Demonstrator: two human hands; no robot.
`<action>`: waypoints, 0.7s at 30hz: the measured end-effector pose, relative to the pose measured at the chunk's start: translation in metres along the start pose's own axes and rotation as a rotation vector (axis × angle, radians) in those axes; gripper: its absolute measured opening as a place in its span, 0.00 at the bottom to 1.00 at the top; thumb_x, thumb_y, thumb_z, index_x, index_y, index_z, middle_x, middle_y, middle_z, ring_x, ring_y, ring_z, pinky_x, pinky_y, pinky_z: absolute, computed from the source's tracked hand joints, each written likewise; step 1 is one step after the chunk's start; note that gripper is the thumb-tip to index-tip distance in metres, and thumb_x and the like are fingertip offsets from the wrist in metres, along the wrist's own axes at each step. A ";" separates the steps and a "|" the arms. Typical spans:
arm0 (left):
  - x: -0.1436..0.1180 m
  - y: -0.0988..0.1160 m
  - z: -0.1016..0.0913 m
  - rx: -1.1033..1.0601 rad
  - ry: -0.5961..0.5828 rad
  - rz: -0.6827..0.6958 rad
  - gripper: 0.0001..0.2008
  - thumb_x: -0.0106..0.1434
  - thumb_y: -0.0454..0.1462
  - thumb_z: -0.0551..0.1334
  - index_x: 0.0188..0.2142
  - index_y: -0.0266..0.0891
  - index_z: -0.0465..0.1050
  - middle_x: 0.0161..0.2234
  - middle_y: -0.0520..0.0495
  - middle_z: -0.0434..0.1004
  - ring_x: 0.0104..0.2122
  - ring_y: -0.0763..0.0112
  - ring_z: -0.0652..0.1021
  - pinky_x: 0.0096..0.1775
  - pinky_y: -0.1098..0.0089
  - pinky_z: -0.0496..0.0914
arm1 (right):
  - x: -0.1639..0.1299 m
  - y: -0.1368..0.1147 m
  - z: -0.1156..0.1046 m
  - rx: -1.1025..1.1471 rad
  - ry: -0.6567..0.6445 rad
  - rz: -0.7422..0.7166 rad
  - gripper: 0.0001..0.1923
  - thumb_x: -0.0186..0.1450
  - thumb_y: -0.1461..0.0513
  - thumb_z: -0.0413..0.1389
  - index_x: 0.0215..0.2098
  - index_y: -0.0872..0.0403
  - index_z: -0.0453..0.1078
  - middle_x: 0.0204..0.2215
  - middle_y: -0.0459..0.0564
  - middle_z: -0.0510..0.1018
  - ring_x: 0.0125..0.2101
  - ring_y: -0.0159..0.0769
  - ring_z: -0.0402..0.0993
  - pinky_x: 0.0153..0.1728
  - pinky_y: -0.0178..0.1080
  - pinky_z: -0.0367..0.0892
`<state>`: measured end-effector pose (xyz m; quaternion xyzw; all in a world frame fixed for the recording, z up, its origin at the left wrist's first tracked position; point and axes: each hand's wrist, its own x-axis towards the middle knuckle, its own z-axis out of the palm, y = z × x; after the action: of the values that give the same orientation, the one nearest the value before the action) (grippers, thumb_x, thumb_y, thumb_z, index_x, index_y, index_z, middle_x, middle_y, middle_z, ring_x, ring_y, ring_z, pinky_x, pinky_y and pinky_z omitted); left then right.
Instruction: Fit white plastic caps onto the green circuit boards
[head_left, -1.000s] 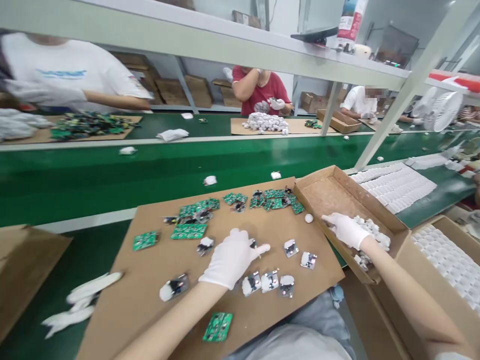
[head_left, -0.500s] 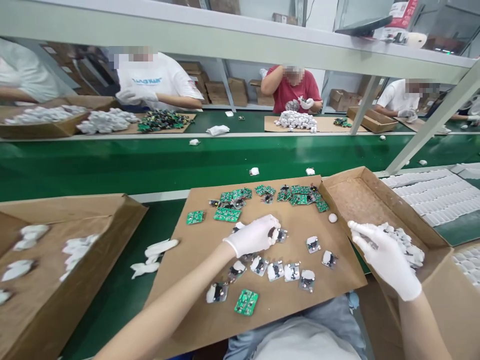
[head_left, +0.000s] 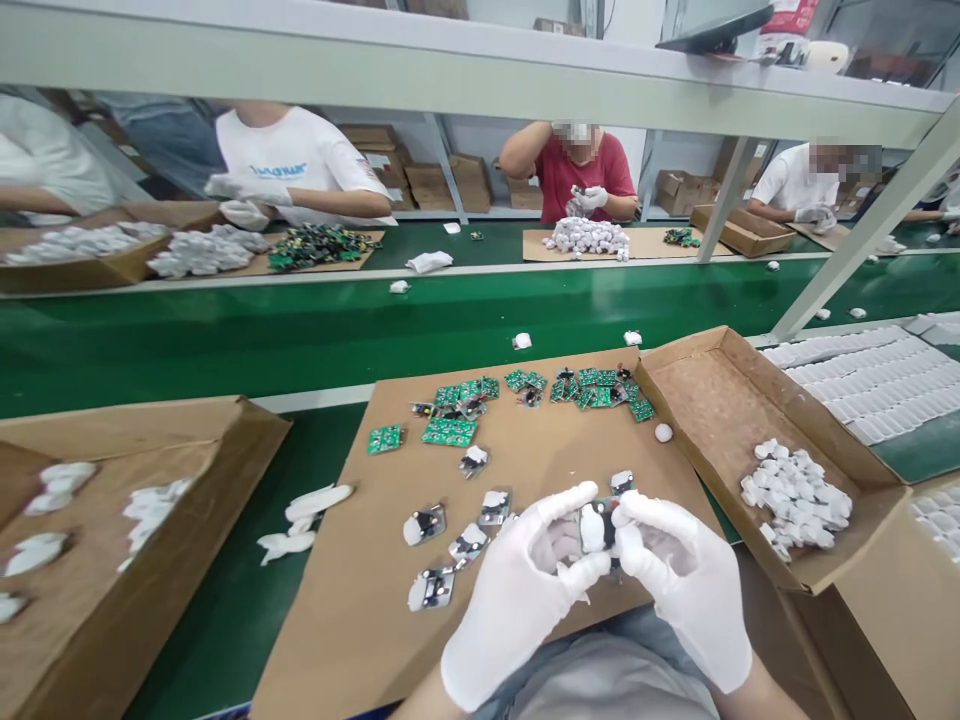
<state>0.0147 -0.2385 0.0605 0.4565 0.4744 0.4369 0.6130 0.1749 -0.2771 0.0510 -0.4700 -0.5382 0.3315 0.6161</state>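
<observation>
Both hands' grip pinching white part (head_left: 596,527), half-built units (head_left: 450,535) scattered beside, green boards (head_left: 450,430) beyond

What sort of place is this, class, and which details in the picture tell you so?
Most likely an electronics assembly line in a factory. A long green conveyor belt runs between seated gloved workers, green circuit boards lie on cardboard, and both gloved hands hold a small white part.

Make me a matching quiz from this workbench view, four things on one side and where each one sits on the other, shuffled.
Things:
1. small white part
2. green circuit boards
3. heap of white pieces
4. white gloves

Places:
A. on the green belt, left of the cardboard sheet
B. between both hands
C. in the open box on the right
D. far edge of the cardboard sheet

Pairs: 1-B, 2-D, 3-C, 4-A
</observation>
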 end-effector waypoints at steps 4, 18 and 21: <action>-0.005 -0.003 0.008 -0.138 0.050 0.109 0.21 0.40 0.35 0.79 0.37 0.40 0.85 0.27 0.48 0.81 0.24 0.66 0.79 0.26 0.69 0.78 | -0.002 -0.011 -0.013 -0.195 -0.019 -0.169 0.18 0.67 0.65 0.60 0.54 0.44 0.75 0.37 0.47 0.85 0.36 0.38 0.82 0.38 0.40 0.80; -0.007 -0.017 0.017 -0.278 0.095 0.088 0.23 0.40 0.49 0.79 0.37 0.45 0.86 0.38 0.42 0.84 0.38 0.58 0.81 0.40 0.66 0.78 | -0.003 -0.020 -0.011 -0.524 -0.037 -0.313 0.19 0.68 0.64 0.59 0.57 0.48 0.69 0.41 0.48 0.83 0.37 0.35 0.82 0.41 0.34 0.78; -0.009 -0.017 0.016 -0.279 0.117 0.080 0.23 0.38 0.44 0.81 0.37 0.45 0.86 0.37 0.42 0.86 0.37 0.57 0.83 0.40 0.66 0.78 | -0.001 -0.021 -0.009 -0.490 0.006 -0.352 0.14 0.68 0.64 0.59 0.52 0.48 0.71 0.39 0.48 0.83 0.39 0.35 0.82 0.44 0.35 0.77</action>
<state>0.0311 -0.2530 0.0475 0.3591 0.4253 0.5486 0.6239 0.1814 -0.2867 0.0708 -0.5051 -0.6736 0.0782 0.5339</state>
